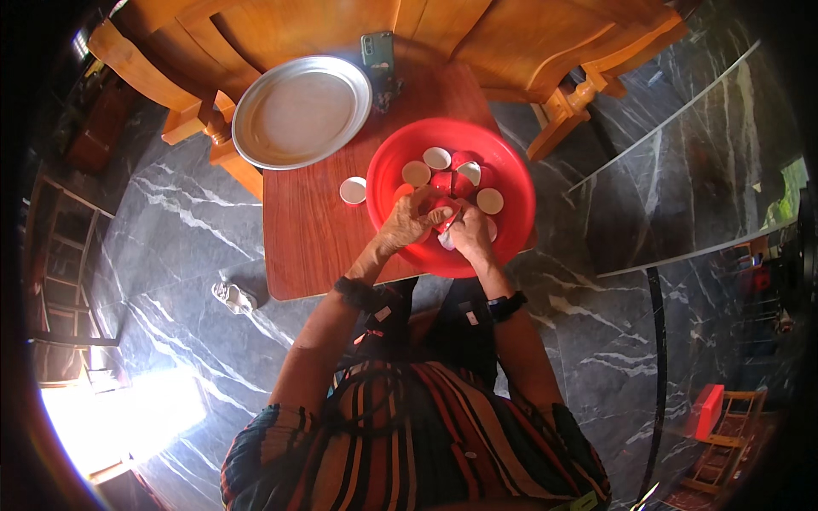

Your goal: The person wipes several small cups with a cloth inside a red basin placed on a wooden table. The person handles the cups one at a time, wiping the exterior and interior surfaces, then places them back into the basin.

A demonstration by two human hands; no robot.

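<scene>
Both hands are over a red plastic basin (pixel 521 211) on a low wooden table. My left hand (pixel 406 223) grips a small red cup (pixel 443 205), thumb across its near side. My right hand (pixel 471 231) meets it from the other side, with a crumpled white cloth (pixel 446 241) bunched under its fingers; the fingers partly hide cup and cloth. Around them in the basin lie several red cups with pale insides, among them an upright cup (pixel 437 158) at the back and another cup (pixel 490 201) at the right. One more cup (pixel 353 191) stands outside, left of the basin.
A round metal tray (pixel 300 118) rests at the table's back left, overhanging its edge. Beside it is a phone (pixel 378 51) near a wooden bench (pixel 434 29). The tabletop (pixel 307 236) ends close to my knees. A shoe (pixel 234 297) lies on the marble-patterned floor.
</scene>
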